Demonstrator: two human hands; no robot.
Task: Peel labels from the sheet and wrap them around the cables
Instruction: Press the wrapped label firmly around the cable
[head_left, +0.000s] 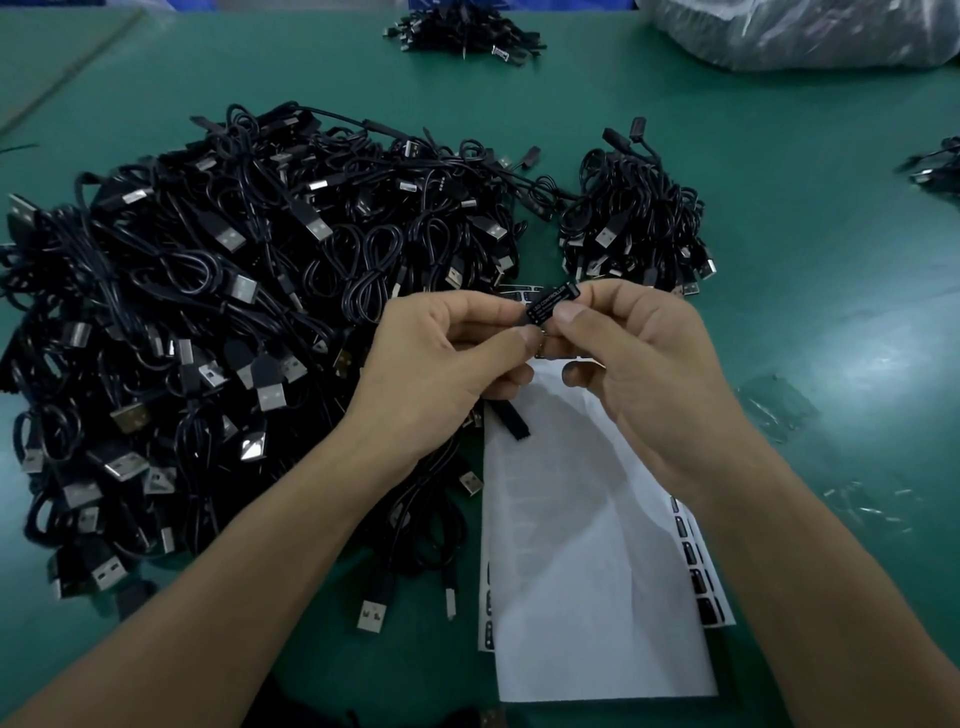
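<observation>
A small black label (548, 305) with white print is held up between both hands at the centre of the view. My left hand (441, 364) pinches its lower left end and also holds a black cable piece (511, 420) that sticks out below its fingers. My right hand (639, 358) pinches the label's right end between thumb and forefinger. Under the hands lies the white label sheet (582, 571), with rows of black labels (696, 566) showing along its right edge. A big heap of black USB cables (208, 322) fills the left.
A smaller pile of black cables (634, 218) lies behind the hands on the green table (831, 260). More cables (467, 31) sit at the far edge and at the right edge (935, 166). A clear plastic bag (800, 31) is at top right. Scraps (779, 405) lie right.
</observation>
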